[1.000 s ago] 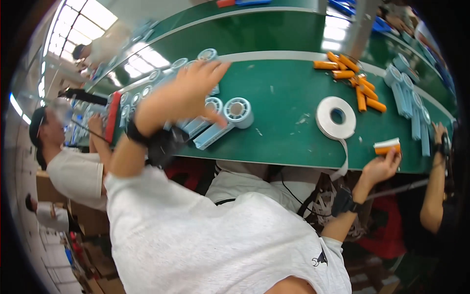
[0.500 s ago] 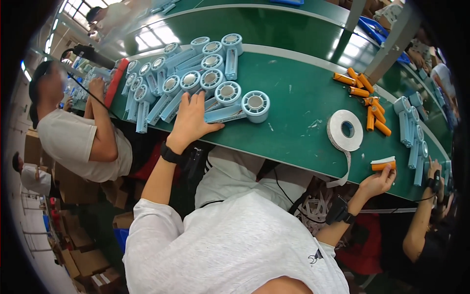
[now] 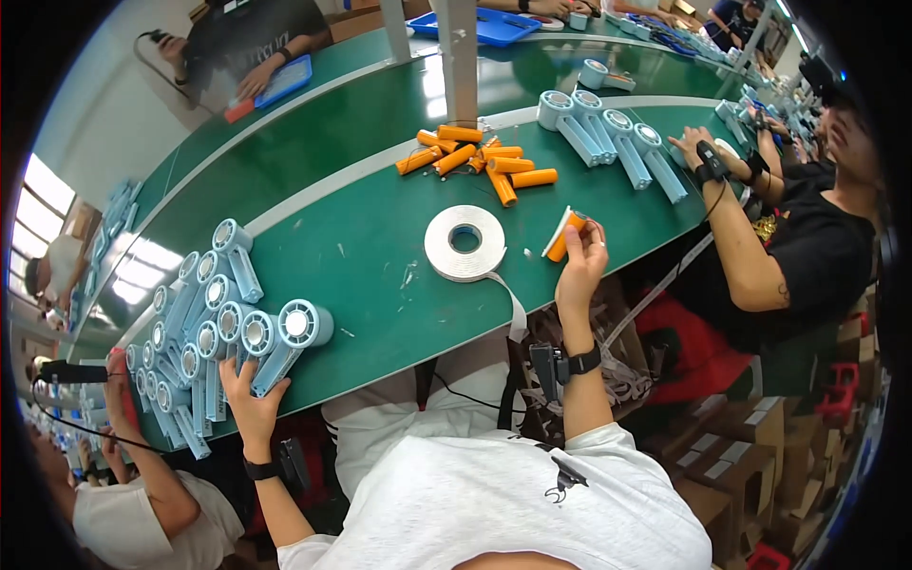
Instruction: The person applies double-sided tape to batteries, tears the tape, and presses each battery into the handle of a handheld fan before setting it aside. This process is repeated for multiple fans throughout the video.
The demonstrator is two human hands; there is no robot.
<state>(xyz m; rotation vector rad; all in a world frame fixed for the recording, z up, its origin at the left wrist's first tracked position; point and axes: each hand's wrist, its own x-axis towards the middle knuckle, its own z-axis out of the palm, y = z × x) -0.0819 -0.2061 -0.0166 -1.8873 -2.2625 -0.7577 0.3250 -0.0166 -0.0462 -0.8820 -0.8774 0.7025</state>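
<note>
My left hand (image 3: 253, 401) rests at a group of light-blue handheld fan bodies (image 3: 217, 291), fingers spread among their handles. The handle of the nearest fan body (image 3: 304, 325) lies between its thumb and fingers. Pinched in my right hand (image 3: 581, 273) above the table is an orange cylindrical battery (image 3: 562, 245), tilted, with a white strip (image 3: 558, 233) along its side. Left of that hand, a roll of white tape (image 3: 438, 240) lies flat, its loose end hanging over the table edge. Several more orange batteries (image 3: 513, 164) with thin wires lie beyond the roll.
The green table (image 3: 370, 275) curves across in front of me. More blue fan bodies (image 3: 619, 133) lie at the right, near a co-worker's hand (image 3: 692, 144). A metal post (image 3: 460, 66) rises behind the batteries. Another person (image 3: 152, 494) sits at the left.
My view has swung to the right, so the table's contents appear further left. The battery in my right hand has tilted from level to steep. My left hand stays among the fan bodies.
</note>
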